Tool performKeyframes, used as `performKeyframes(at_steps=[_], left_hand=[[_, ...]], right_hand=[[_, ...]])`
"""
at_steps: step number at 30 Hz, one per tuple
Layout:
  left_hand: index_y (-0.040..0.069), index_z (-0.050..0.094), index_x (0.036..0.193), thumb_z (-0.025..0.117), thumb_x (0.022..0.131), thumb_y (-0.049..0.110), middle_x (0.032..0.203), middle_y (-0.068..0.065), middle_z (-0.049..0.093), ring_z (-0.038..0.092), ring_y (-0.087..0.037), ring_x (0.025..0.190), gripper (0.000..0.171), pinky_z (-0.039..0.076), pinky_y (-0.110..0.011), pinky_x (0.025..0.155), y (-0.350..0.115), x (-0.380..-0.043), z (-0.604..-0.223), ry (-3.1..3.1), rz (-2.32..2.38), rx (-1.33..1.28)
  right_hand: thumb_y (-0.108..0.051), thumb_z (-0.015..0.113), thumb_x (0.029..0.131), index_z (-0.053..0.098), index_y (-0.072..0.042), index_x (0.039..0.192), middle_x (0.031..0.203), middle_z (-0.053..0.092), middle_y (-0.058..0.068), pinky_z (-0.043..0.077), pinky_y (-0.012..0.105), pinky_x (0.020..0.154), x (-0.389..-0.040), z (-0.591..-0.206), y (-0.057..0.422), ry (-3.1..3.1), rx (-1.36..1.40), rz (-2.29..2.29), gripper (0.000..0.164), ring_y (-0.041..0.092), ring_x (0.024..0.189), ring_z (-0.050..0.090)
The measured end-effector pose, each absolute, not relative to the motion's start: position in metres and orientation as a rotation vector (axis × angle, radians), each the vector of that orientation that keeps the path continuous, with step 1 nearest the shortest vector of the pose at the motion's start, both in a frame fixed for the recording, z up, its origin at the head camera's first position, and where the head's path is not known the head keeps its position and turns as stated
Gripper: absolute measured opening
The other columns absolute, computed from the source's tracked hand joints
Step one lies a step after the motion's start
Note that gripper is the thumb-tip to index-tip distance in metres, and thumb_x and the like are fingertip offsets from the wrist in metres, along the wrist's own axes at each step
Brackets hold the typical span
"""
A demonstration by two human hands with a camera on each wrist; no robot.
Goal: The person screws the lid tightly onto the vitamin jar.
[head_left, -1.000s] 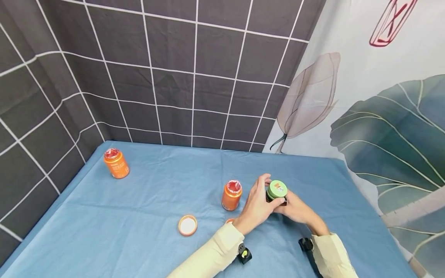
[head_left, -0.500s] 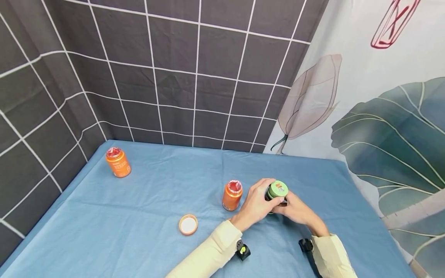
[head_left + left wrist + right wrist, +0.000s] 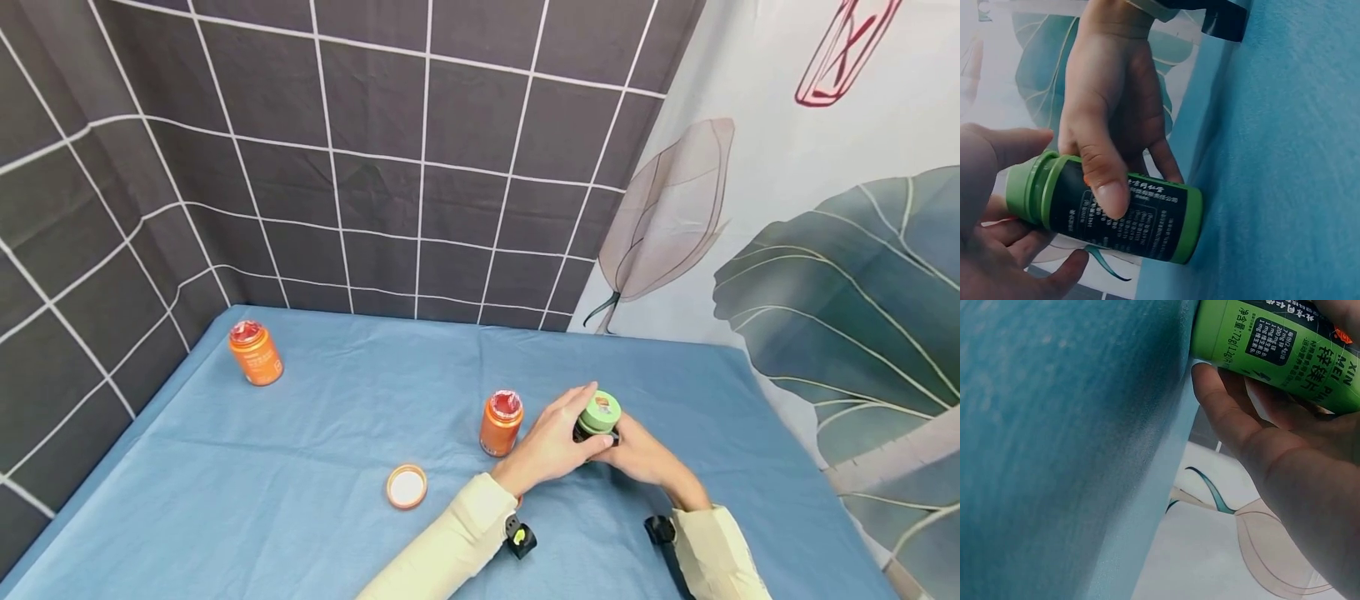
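Note:
A green pill bottle (image 3: pixel 1297 350) with a dark label panel stands on the blue cloth at the right of the table. Its green lid (image 3: pixel 602 411) is on top. My right hand (image 3: pixel 645 454) grips the bottle's body, the thumb across the dark label in the left wrist view. My left hand (image 3: pixel 551 442) curls round the lid, thumb on one side and fingers on the other. Left of that hand stands an orange bottle (image 3: pixel 499 429) with no lid and a red, torn-looking top. An orange lid (image 3: pixel 406 487) lies with its white inside up.
A second orange bottle (image 3: pixel 257 358), also without a lid, stands at the far left of the blue cloth (image 3: pixel 315 450). A bit of orange shows beside my left wrist, mostly hidden by it. A dark gridded curtain (image 3: pixel 375 200) hangs behind the table.
My left hand has turned round the lid, its fingers and wrist shifting slightly. My right hand and the green bottle stay in place.

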State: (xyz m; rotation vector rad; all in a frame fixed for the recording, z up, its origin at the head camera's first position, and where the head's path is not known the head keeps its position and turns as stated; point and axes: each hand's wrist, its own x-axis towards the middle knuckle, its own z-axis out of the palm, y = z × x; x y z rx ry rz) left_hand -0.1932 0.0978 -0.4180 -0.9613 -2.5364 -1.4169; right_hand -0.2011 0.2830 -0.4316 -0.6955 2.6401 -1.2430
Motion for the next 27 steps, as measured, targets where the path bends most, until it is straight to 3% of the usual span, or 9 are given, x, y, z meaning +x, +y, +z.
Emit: performKeyframes(at_steps=[9,12,17,27], left_hand=[[0.017,0.037,0.134,0.073,0.075,0.042,0.121,0.0,0.048,0.048,-0.012,0.108,0.074,0.041,-0.029,0.091,0.11,-0.185,-0.421,-2.463,-1.437,-0.559],[0.016,0.037,0.131,0.076,0.072,0.039,0.116,0.0,0.051,0.05,-0.014,0.104,0.075,0.042,-0.029,0.089,0.113,-0.184,-0.422,-2.395,-1.425,-0.523],[0.016,0.036,0.131,0.076,0.075,0.033,0.114,0.0,0.054,0.053,-0.016,0.103,0.071,0.042,-0.031,0.089,0.114,-0.184,-0.422,-2.349,-1.463,-0.552],[0.016,0.035,0.132,0.072,0.08,0.026,0.119,0.001,0.054,0.052,-0.011,0.107,0.065,0.042,-0.029,0.091,0.11,-0.186,-0.42,-2.394,-1.566,-0.607]], right_hand=[[-0.02,0.073,0.079,0.041,-0.002,0.131,0.116,0.055,0.005,0.043,0.029,0.086,-0.201,-0.43,0.282,2.631,-0.695,-1.252,0.064,0.015,0.101,0.053],[-0.019,0.073,0.077,0.04,-0.003,0.133,0.121,0.054,0.006,0.042,0.027,0.088,-0.202,-0.431,0.281,2.641,-0.72,-1.255,0.066,0.013,0.105,0.051],[-0.018,0.074,0.078,0.036,-0.009,0.138,0.134,0.046,0.007,0.04,0.023,0.092,-0.203,-0.432,0.281,2.626,-0.757,-1.284,0.072,0.011,0.116,0.045],[-0.022,0.072,0.08,0.039,-0.012,0.134,0.126,0.05,0.004,0.043,0.031,0.087,-0.202,-0.432,0.282,2.615,-0.707,-1.271,0.064,0.016,0.107,0.05]])
